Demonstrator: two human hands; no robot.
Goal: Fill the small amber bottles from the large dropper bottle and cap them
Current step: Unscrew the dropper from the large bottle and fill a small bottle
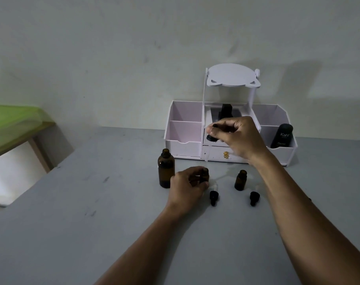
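The large amber bottle [166, 168] stands uncapped on the grey table. My left hand [188, 187] grips a small amber bottle [204, 174] just right of it, mostly hidden by my fingers. My right hand [234, 134] holds the large bottle's dropper [208, 148] by its black bulb, glass tube pointing down into that small bottle's mouth. A second small amber bottle [240, 180] stands open further right. Two black dropper caps [213, 198] [254, 198] lie on the table in front of the small bottles.
A white organiser [184, 138] with compartments and drawers stands against the wall behind the bottles; a black "Kahf" bottle [281, 136] and another black bottle [226, 112] are in it. A wet patch [226, 175] shines between the small bottles. A green-covered side table [16, 124] is at left.
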